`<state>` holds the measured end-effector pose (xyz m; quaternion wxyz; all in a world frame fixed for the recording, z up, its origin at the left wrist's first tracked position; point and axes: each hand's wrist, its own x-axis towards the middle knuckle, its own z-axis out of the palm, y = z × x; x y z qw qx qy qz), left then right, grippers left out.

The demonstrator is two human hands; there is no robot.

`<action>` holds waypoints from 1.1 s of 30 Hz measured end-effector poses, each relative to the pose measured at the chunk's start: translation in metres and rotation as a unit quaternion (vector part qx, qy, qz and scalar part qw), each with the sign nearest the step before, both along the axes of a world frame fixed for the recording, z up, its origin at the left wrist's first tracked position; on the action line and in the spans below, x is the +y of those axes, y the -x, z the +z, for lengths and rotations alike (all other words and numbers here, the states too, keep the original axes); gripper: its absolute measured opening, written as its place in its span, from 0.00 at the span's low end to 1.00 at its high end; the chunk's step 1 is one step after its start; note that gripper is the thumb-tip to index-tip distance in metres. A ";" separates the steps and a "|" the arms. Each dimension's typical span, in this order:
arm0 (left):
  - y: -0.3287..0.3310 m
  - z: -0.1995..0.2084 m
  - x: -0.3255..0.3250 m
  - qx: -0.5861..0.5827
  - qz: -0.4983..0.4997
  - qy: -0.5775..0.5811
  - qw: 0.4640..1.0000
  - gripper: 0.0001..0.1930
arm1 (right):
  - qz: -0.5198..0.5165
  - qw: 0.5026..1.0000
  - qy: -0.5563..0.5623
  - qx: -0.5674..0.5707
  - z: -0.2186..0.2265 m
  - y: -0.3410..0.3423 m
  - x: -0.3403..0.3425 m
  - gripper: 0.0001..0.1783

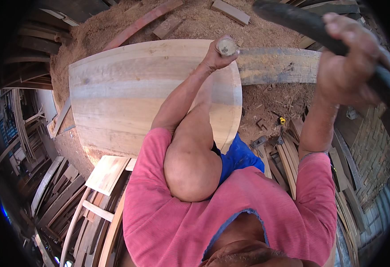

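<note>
My left hand (213, 61) is closed around an upright tool with a round wooden handle (226, 46). Only the handle's worn butt end shows, so its lower part is hidden. It stands over the right end of a broad, pale wooden panel (128, 89) with gently curved edges. Raised high at the upper right, my right hand (353, 62) grips a long dark club (295, 21), apart from the tool. My bare leg (192, 164) is bent, and its lower part reaches over the panel.
A weathered plank (279, 66) extends right from the panel. Sawdust (97, 29) covers the ground, with a reddish board (141, 24) and offcuts (231, 12) on it. A yellow tape measure (282, 120) lies right of the panel. Stacked timber (66, 191) lines the left.
</note>
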<state>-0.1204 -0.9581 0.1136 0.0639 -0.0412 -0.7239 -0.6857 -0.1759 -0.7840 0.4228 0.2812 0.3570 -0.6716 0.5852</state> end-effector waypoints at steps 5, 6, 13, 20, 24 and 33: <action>0.002 0.006 0.003 0.016 -0.008 -0.037 0.999 0.14 | -0.017 0.738 -0.629 -0.245 -0.144 -0.011 0.012 0.18; -0.004 0.004 0.002 -0.015 0.003 -0.047 0.999 0.14 | -0.021 0.726 -0.629 -0.276 -0.145 -0.009 0.011 0.18; 0.005 -0.004 -0.003 -0.079 0.086 -0.073 0.990 0.13 | -0.051 0.895 -0.327 -0.299 -0.073 0.001 0.013 0.18; 0.012 0.000 0.003 -0.027 0.046 -0.055 0.997 0.11 | -0.003 0.972 -0.029 -0.232 -0.024 -0.010 0.011 0.03; 0.012 0.009 0.008 -0.061 0.064 -0.080 0.993 0.12 | 0.025 0.984 -0.046 -0.171 -0.028 -0.006 0.031 0.03; 0.016 0.007 0.010 -0.061 0.048 -0.067 0.995 0.12 | 0.063 0.974 0.010 -0.215 -0.031 -0.012 0.044 0.05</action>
